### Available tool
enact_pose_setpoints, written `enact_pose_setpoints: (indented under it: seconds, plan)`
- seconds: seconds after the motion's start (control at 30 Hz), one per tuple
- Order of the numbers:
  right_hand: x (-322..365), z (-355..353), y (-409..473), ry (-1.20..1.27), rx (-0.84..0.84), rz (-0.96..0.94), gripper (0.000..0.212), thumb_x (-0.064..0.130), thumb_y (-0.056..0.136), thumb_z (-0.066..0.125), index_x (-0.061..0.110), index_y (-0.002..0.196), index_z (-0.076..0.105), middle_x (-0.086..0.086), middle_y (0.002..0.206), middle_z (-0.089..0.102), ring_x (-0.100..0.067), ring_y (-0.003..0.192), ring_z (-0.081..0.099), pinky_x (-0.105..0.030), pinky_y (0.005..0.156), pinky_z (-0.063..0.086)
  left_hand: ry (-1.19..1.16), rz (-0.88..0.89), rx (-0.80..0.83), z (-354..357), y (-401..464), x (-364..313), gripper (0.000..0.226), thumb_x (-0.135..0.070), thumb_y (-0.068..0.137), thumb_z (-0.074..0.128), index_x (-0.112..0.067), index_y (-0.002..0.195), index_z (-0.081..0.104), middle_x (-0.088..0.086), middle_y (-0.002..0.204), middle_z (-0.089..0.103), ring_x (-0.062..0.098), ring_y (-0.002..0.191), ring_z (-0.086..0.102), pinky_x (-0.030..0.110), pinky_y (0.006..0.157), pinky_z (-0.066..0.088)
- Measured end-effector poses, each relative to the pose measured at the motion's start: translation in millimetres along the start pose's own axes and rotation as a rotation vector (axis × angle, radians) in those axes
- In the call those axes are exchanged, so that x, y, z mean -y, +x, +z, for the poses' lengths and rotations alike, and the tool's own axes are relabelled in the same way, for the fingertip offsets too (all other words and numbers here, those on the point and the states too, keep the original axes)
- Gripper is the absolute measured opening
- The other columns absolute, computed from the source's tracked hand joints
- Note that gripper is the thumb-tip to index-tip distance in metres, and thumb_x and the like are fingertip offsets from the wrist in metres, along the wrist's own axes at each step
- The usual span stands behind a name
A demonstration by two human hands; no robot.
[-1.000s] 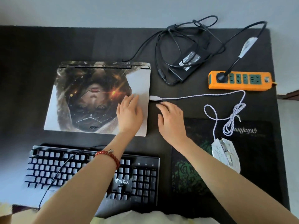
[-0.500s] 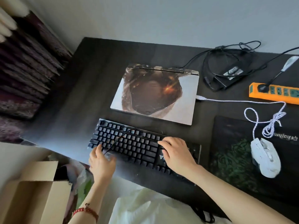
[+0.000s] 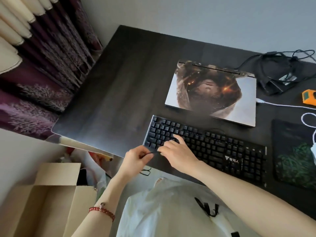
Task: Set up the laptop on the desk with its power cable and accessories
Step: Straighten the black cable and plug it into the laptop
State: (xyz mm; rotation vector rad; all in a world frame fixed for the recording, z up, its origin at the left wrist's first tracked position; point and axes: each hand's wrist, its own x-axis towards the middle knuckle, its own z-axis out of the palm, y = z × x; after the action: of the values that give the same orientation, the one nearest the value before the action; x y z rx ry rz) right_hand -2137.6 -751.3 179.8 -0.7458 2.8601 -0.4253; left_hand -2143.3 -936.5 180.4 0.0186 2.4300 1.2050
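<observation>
A closed laptop (image 3: 212, 93) with a picture on its lid lies on the dark desk (image 3: 119, 100). In front of it sits a black keyboard (image 3: 222, 147). My left hand (image 3: 135, 159) grips the keyboard's thin black cable (image 3: 151, 153) just off the desk's front edge. My right hand (image 3: 177, 153) pinches the same cable at its near end, fingers resting over the keyboard's left keys. A white plug (image 3: 259, 100) with a white cord sits at the laptop's right side. The black power adapter (image 3: 282, 77) with tangled cables lies behind on the right.
An orange power strip (image 3: 309, 99) and a dark mouse pad (image 3: 294, 154) sit at the right edge. An open cardboard box (image 3: 42, 199) stands on the floor at lower left. Purple curtains (image 3: 42, 74) hang left. White cloth (image 3: 171, 211) covers my lap.
Both hands left the laptop's right side and came down to the keyboard. They now hold its cable at the front left corner. The view swung left.
</observation>
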Motion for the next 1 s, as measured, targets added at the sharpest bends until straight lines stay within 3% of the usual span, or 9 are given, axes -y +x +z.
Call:
enact_pose_setpoints:
  seconds: [0.1, 0.27, 0.37, 0.47, 0.63, 0.7, 0.83, 0.9, 1.0]
  plan:
    - [-14.2, -21.8, 8.3, 0.032, -0.276, 0.143, 0.023, -0.006, 0.072, 0.065, 0.012, 0.085, 0.071, -0.005, 0.074, 0.066, -0.027, 0.07, 0.064, -0.046, 0.086, 0.047, -0.115, 0.037, -0.041, -29.0, 2.3, -1.5, 0.021, -0.016, 0.085, 0.064, -0.026, 0.067, 0.059, -0.01, 0.058, 0.058, 0.006, 0.054, 0.046, 0.018, 0.057, 0.039]
    - [-48.9, -67.9, 16.9, 0.22, -0.56, 0.663, 0.025, -0.004, 0.086, 0.049, 0.007, 0.098, 0.067, -0.011, 0.096, 0.068, -0.034, 0.089, 0.061, -0.045, 0.084, 0.042, -0.221, 0.049, -0.174, -66.2, 1.1, -0.8, 0.023, -0.013, 0.09, 0.057, -0.028, 0.075, 0.065, -0.015, 0.055, 0.055, 0.001, 0.052, 0.046, 0.019, 0.058, 0.038]
    - [-44.9, -83.2, 25.2, 0.269, -0.389, 0.477, 0.026, 0.011, 0.093, 0.048, 0.012, 0.116, 0.059, -0.007, 0.113, 0.065, -0.026, 0.103, 0.06, -0.04, 0.092, 0.042, -0.161, 0.164, -0.227, -83.8, 4.9, -28.1, 0.022, -0.01, 0.091, 0.055, -0.026, 0.08, 0.066, -0.014, 0.06, 0.055, -0.001, 0.053, 0.048, 0.012, 0.053, 0.035]
    - [-18.3, -110.3, 45.0, 0.501, -0.219, 0.215, 0.046, 0.022, 0.093, 0.05, 0.026, 0.137, 0.036, 0.012, 0.12, 0.057, 0.001, 0.109, 0.052, -0.018, 0.096, 0.039, -0.154, 0.289, -0.243, -99.4, 15.1, -77.8, 0.015, -0.01, 0.09, 0.057, -0.017, 0.086, 0.07, -0.01, 0.06, 0.056, 0.0, 0.053, 0.047, 0.007, 0.05, 0.033]
    - [-10.9, -175.2, 79.2, 0.216, -0.652, -0.02, 0.025, 0.02, 0.09, 0.048, 0.008, 0.1, 0.067, -0.004, 0.092, 0.07, -0.023, 0.077, 0.065, -0.034, 0.065, 0.048, -0.252, 0.415, -0.317, -126.2, 36.5, -150.5, 0.017, -0.011, 0.088, 0.059, -0.023, 0.083, 0.069, -0.009, 0.058, 0.059, -0.001, 0.052, 0.049, 0.008, 0.051, 0.035]
    - [-29.1, -198.1, 87.9, 0.188, -0.771, 0.051, 0.019, 0.012, 0.09, 0.05, 0.006, 0.094, 0.068, -0.006, 0.095, 0.071, -0.027, 0.08, 0.067, -0.034, 0.068, 0.051, -0.257, 0.435, -0.24, -130.3, 46.1, -168.6, 0.019, -0.016, 0.088, 0.059, -0.029, 0.079, 0.069, -0.013, 0.05, 0.056, -0.002, 0.048, 0.047, 0.009, 0.049, 0.035]
    - [-89.9, -232.5, 78.1, 0.405, -1.025, 0.521, 0.026, 0.007, 0.095, 0.038, 0.007, 0.101, 0.064, -0.009, 0.105, 0.069, -0.031, 0.094, 0.061, -0.027, 0.072, 0.038, -0.25, 0.389, -0.184, -133.1, 60.1, -166.5, 0.026, -0.018, 0.094, 0.05, -0.027, 0.079, 0.069, -0.011, 0.049, 0.044, 0.004, 0.046, 0.037, 0.02, 0.048, 0.03]
    - [-115.9, -237.5, 68.0, 0.382, -0.923, 0.647, 0.03, 0.006, 0.094, 0.037, 0.007, 0.108, 0.063, -0.012, 0.111, 0.065, -0.032, 0.102, 0.058, -0.033, 0.079, 0.041, -0.158, 0.382, -0.29, -143.4, 67.3, -164.6, 0.027, -0.019, 0.094, 0.05, -0.03, 0.077, 0.068, -0.008, 0.051, 0.044, 0.005, 0.045, 0.036, 0.022, 0.048, 0.029]
    - [-113.0, -240.7, 70.6, 0.333, -0.683, 0.482, 0.035, 0.008, 0.092, 0.044, 0.011, 0.127, 0.051, -0.008, 0.126, 0.058, -0.026, 0.118, 0.053, -0.044, 0.102, 0.039, -0.042, 0.489, -0.346, -159.7, 79.1, -197.2, 0.025, -0.02, 0.093, 0.052, -0.031, 0.078, 0.068, -0.009, 0.051, 0.047, 0.004, 0.043, 0.037, 0.013, 0.045, 0.029]
